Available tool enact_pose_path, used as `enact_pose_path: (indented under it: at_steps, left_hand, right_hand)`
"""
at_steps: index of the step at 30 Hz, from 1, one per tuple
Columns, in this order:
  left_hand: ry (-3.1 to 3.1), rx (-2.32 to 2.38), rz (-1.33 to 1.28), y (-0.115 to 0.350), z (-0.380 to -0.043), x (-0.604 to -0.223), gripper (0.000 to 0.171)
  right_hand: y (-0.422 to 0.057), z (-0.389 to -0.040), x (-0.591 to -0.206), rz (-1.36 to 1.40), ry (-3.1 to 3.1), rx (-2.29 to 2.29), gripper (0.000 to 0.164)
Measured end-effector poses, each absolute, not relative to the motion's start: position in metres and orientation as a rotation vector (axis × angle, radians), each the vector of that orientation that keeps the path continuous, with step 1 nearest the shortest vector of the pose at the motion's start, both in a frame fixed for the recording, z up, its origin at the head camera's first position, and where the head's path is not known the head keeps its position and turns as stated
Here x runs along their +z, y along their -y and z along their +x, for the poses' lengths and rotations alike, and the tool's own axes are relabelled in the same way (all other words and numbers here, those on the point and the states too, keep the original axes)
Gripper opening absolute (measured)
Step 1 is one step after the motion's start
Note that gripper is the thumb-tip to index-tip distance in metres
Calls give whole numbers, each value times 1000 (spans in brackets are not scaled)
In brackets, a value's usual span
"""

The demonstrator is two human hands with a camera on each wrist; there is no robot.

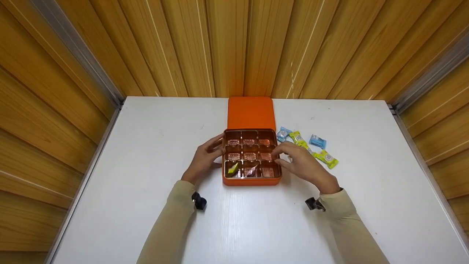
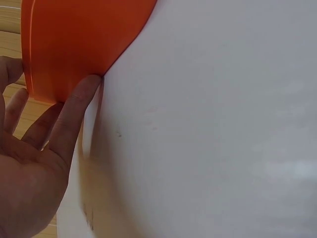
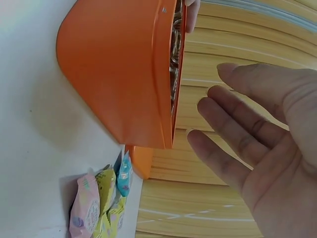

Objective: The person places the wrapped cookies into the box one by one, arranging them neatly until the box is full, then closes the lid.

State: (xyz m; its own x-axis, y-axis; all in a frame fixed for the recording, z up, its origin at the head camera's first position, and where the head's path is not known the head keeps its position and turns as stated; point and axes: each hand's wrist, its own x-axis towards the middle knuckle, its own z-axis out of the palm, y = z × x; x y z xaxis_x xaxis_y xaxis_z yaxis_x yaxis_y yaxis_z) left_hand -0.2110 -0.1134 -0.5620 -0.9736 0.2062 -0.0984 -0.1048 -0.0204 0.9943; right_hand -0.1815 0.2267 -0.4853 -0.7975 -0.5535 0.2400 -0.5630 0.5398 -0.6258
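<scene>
nr rt hand (image 1: 306,163), wrapped sweets (image 1: 298,138) carry illegible print (image 1: 328,157).

Shows plain bright orange on the box (image 1: 251,182) and equally plain orange on the lid (image 1: 251,113). Gleams copper-brown in the tray (image 1: 268,171), patterned as a grid of 9 squares. Includes there 1 yellow-green packet (image 1: 233,168) and 1 pinkish packet (image 1: 252,171). Turns light blue on the 2 blue packets (image 1: 317,141), lime yellow with pale round prints on the lime packets (image 1: 327,158), and pale pink with a purplish patch on the pink packet (image 3: 85,206). Stays white across the table (image 1: 154,154), khaki on the sleeves (image 1: 166,223), black on the wrist cameras (image 1: 200,201). Mimics yellow-brown wood grain on the wall panels (image 1: 227,47), striped with darker lines.
</scene>
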Motion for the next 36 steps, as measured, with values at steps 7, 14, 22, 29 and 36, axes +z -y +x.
enact_pose_path:
  at_steps: [7,14,22,29,36]
  left_hand:
    - [-2018,2101,95,114,-210,-562,59]
    - [-2037,2089,106,114,-210,-562,58]
    - [-2057,2069,118,114,-210,-562,58]
    - [-2033,2086,133,114,-210,-562,58]
    - [-2047,2076,112,113,-210,-560,59]
  right_hand:
    - [-236,-183,-492,964,2701,1173,27]
    - [-247,-184,-496,862,2742,1171,27]
    - [-257,-185,-502,702,2839,1158,25]
    - [-260,-185,-503,563,2888,1088,28]
    - [-266,-185,-507,481,2926,1017,29]
